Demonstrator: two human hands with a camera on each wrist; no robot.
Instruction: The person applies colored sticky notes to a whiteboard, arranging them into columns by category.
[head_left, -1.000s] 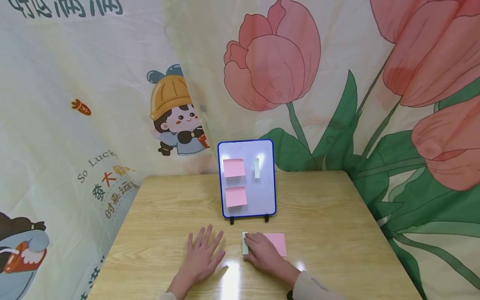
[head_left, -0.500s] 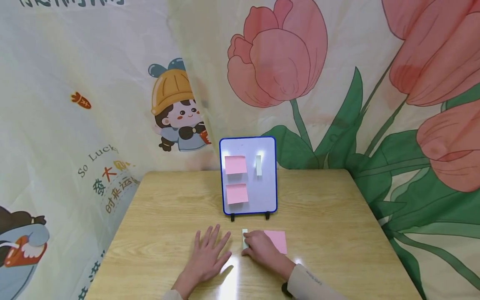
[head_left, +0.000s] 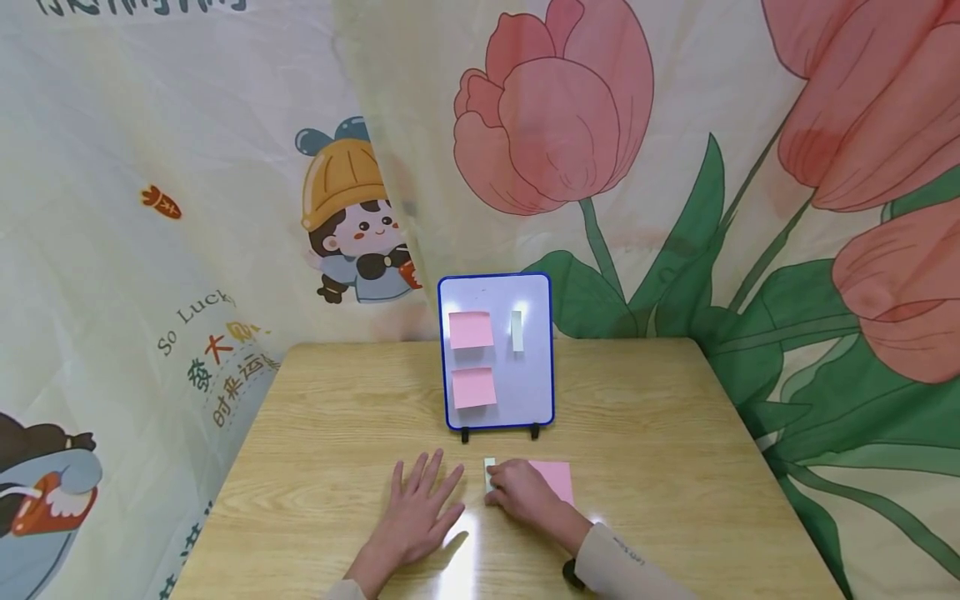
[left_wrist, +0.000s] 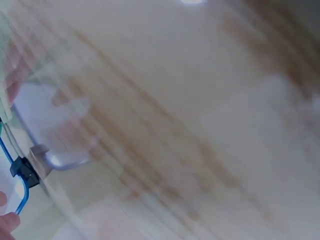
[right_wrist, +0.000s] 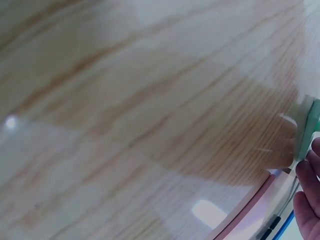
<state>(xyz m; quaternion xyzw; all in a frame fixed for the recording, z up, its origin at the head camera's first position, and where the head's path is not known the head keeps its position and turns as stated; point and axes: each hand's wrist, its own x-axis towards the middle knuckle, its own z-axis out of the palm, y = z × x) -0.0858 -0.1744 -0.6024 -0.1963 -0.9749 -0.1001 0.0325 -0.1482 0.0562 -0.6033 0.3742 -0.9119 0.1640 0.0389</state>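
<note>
My left hand (head_left: 416, 518) rests palm down on the wooden table with its fingers spread. Just to its right, my right hand (head_left: 525, 492) pinches at a narrow pale green sticky note pad (head_left: 489, 463) between thumb and curled index finger. The hand covers most of that pad's right side. In the right wrist view, the green pad (right_wrist: 309, 127) shows at the right edge beside my fingers (right_wrist: 306, 185). A pink sticky note pad (head_left: 553, 479) lies on the table behind the right hand, partly covered by it.
A small blue-rimmed whiteboard (head_left: 525, 387) stands upright on black feet beyond the hands. It bears two pink sticky notes (head_left: 471, 330) on the left and one narrow pale green note (head_left: 517, 332) on the right. A printed cloth (head_left: 225, 167) hangs behind the wooden table (head_left: 637, 417).
My left hand has shifted slightly right, nearer the right hand. The right hand's fingers have curled more at the green pad, and the head view has tilted slightly.
</note>
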